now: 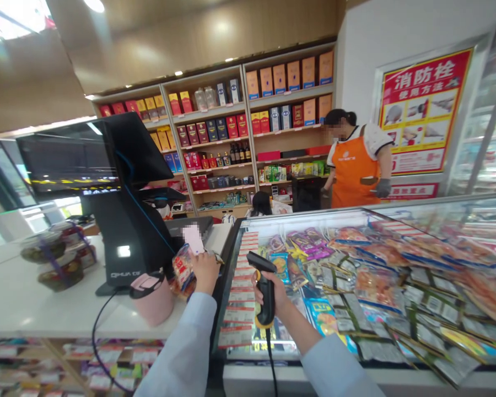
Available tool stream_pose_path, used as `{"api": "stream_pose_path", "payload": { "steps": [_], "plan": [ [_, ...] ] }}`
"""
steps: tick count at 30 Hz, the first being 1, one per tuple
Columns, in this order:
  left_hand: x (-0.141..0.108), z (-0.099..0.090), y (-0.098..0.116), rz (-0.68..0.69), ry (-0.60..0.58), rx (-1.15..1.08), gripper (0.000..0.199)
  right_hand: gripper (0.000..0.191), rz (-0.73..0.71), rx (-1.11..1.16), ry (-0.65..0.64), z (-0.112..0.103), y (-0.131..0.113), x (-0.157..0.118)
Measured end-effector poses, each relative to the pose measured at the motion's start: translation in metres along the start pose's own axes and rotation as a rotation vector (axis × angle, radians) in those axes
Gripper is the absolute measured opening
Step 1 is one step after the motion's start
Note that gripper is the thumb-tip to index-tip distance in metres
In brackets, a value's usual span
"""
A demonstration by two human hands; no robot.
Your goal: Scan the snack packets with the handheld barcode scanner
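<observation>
My right hand (275,295) is wrapped round a black handheld barcode scanner (265,298) with yellow trim. Its cord hangs down, and its head points to the left above the glass edge of the display case. My left hand (206,271) is over the white counter, fingers closed on a flat pale pink slip (193,238), partly blurred out; I cannot tell its exact kind. Under and beside that hand lies a clear food packet (183,270) with red print. The fingers hide part of the packet, and whether they grip it too is unclear.
A black checkout terminal (136,237) stands left, with a pink tumbler (152,298) and strapped food tubs (60,259) near it. At right, a glass-sided display case (235,361) holds several packets. A person in an orange apron (353,171) stands behind it; another head (261,204) shows lower.
</observation>
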State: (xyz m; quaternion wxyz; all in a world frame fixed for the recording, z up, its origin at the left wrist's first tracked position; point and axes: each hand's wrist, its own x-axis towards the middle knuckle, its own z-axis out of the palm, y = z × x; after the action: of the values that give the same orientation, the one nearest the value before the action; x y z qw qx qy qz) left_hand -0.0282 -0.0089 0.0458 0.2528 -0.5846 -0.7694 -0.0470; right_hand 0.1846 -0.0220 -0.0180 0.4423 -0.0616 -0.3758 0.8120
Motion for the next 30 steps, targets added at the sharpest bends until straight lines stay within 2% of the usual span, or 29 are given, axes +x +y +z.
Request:
{"api": "stream_pose_path", "payload": {
  "steps": [4,8,13,16,20,24,27,30],
  "plan": [
    [-0.010,-0.001,0.001,0.005,0.014,0.014,0.033,0.028,-0.017,0.037,0.019,0.003,-0.003,-0.002],
    [-0.016,-0.009,0.001,0.025,0.121,-0.029,0.036,0.027,-0.016,0.036,0.011,0.002,-0.003,-0.002],
    [-0.028,-0.020,0.016,0.061,0.215,-0.097,0.038,0.025,-0.032,0.080,0.048,-0.004,-0.006,-0.001],
    [-0.034,-0.024,0.020,0.078,0.200,-0.121,0.037,0.026,-0.078,0.115,0.104,-0.004,-0.013,-0.002],
    [-0.038,-0.021,0.010,0.049,0.151,-0.090,0.036,0.026,-0.107,0.119,0.164,0.000,-0.028,-0.008],
    [-0.037,-0.021,0.004,0.008,0.126,-0.058,0.037,0.027,-0.027,0.108,0.202,0.007,-0.049,-0.018],
    [-0.034,-0.038,0.024,-0.004,0.141,-0.100,0.038,0.024,-0.038,0.122,0.232,0.011,-0.072,-0.027],
    [-0.030,-0.064,0.064,0.050,0.164,-0.213,0.038,0.021,-0.131,0.099,0.255,0.013,-0.104,-0.042]
  ]
}}
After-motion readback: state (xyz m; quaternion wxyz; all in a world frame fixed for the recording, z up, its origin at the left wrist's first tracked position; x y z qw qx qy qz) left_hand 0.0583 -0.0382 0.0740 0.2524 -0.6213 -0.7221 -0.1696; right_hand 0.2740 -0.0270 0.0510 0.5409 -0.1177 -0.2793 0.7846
